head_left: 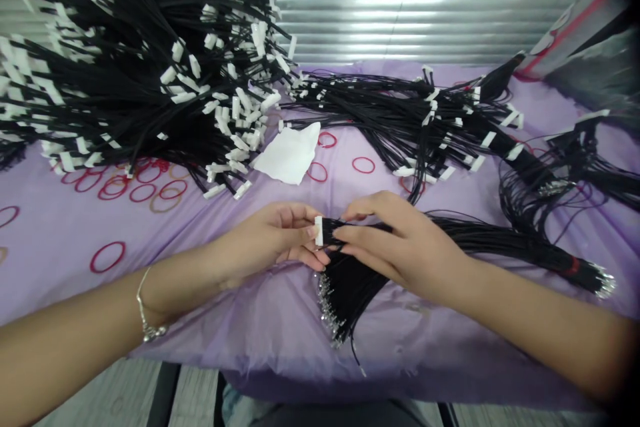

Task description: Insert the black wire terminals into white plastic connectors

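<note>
Between the thumb and fingers of my left hand [285,237] is a small white plastic connector [319,231]. Black wires run out of its right side. My right hand [395,233] has its fingertips pinched on these black wires [333,231] just right of the connector. Under my hands lies a bundle of black wires [357,273] whose bare metal terminals [327,310] fan out at the near left. Another black wire bundle [500,240] stretches to the right, bound by a red band [575,265] near its metal-tipped end.
A tall heap of black cables with white connectors [190,80] fills the back left. More cables [390,103] lie at the back centre and right. Red rubber bands [107,257] and a white paper scrap [290,153] lie on the purple cloth [240,340]. Metal slats [345,7] stand behind.
</note>
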{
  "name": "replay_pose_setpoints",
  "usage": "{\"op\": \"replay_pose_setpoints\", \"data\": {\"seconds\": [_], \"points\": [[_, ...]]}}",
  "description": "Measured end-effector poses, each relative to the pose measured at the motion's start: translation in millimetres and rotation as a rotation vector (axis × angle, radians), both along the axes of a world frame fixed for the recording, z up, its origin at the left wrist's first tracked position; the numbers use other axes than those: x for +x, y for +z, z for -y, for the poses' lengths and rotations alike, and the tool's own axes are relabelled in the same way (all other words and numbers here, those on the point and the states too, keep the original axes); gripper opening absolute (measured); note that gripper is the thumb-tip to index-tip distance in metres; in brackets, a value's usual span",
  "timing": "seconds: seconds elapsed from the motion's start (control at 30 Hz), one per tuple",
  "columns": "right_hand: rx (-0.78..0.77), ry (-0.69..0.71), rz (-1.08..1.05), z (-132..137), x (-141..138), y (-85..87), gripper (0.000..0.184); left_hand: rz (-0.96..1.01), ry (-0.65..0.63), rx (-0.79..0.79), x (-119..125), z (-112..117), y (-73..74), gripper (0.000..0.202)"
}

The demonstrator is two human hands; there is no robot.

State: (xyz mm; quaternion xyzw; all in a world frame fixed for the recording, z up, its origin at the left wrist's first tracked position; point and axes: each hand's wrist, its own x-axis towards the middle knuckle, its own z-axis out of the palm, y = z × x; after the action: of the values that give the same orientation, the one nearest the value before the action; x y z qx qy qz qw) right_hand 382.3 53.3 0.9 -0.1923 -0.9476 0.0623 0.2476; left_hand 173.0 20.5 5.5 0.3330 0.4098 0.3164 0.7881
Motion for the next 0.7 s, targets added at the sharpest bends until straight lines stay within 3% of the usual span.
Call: {"op": "replay_pose_setpoints", "data": {"seconds": [0.13, 0.27, 0.7], "points": [[-0.003, 0.023, 0.002, 2.4, -6.5, -0.2, 0.013, 0.023, -0.004, -0.001, -1.3, -0.1, -0.9, 0.008], [-0.077, 0.082, -0.125, 7.2, -4.4, 5.1, 0.012, 0.031, -0.008, 0.005, -1.7, -0.5, -1.8, 0.007], [-0.377, -0.175, -0.220, 10.6, -11.4, 0.2, 0.012, 0.039, -0.010, -0.009, -0.2, -0.7, -1.4, 0.004]]}}
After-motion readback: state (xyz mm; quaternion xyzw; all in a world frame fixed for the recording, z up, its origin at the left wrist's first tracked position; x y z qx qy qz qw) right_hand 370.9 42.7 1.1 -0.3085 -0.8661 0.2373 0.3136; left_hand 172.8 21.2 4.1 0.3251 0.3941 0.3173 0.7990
